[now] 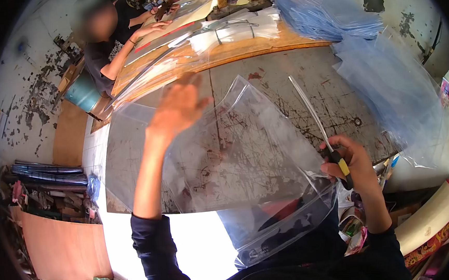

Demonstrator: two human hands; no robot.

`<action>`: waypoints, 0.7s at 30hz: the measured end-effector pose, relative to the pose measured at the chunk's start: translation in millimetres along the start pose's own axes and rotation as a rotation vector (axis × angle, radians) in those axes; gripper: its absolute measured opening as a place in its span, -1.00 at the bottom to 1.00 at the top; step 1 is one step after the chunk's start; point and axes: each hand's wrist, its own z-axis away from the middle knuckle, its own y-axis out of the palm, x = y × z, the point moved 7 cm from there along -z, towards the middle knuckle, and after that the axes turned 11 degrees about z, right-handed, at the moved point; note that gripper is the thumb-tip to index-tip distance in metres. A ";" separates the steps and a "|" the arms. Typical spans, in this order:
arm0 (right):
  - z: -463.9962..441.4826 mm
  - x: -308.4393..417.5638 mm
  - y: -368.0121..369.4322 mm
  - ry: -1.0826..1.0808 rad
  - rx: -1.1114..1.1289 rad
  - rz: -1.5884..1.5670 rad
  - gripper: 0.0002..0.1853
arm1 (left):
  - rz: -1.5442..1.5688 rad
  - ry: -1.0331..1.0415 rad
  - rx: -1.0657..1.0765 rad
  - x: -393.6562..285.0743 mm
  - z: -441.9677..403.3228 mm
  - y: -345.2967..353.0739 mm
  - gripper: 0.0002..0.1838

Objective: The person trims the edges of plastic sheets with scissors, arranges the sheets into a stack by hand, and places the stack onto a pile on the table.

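Note:
A clear plastic sheet (245,138) lies across the scratched grey table, its near end hanging over the edge towards my body. My left hand (178,107), blurred by motion, is over the sheet's far left part with its thumb held out from the fingers. I cannot tell whether it touches the plastic. At the sheet's right edge, my right hand (353,162) grips a utility knife (344,170) with a black and yellow handle. From the knife's upper end a long, narrow, pale strip (308,103) slants up and left over the table; whether it is blade or plastic is unclear.
Bluish plastic sheets (330,13) are piled at the back right, some draping over the table's right side (392,86). Bundled clear strips (235,32) lie on a wooden board (280,43). Another person (107,60) works at the far left. Rolls (49,168) sit at left.

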 end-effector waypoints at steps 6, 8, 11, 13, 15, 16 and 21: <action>16.1 -7.6 -0.6 -0.094 -0.051 0.026 -0.62 | 0.276 -0.035 0.240 -58.1 11.6 31.9 -0.46; 21.2 -9.6 -2.4 -0.096 -0.064 0.047 -0.63 | 0.280 -0.013 0.262 -64.4 11.8 35.9 -0.43; 30.9 -12.8 -2.0 -0.060 -0.089 0.036 -0.63 | 0.284 0.028 0.238 -61.2 8.0 42.7 -0.40; 36.0 -18.1 -2.8 -0.056 -0.089 0.047 -0.64 | 0.306 0.043 0.165 -59.8 2.6 44.5 -0.40; 40.5 -24.7 -1.9 -0.052 -0.092 0.060 -0.64 | 0.328 0.061 0.090 -57.8 -6.5 48.4 -0.41; 41.9 -26.6 2.3 -0.094 -0.044 -0.057 -0.61 | 0.419 0.050 0.041 -54.5 -13.4 50.6 -0.42; 51.9 -35.7 14.2 -0.150 0.057 -0.311 -0.33 | 0.748 -0.023 0.254 -47.2 -34.6 77.0 -0.58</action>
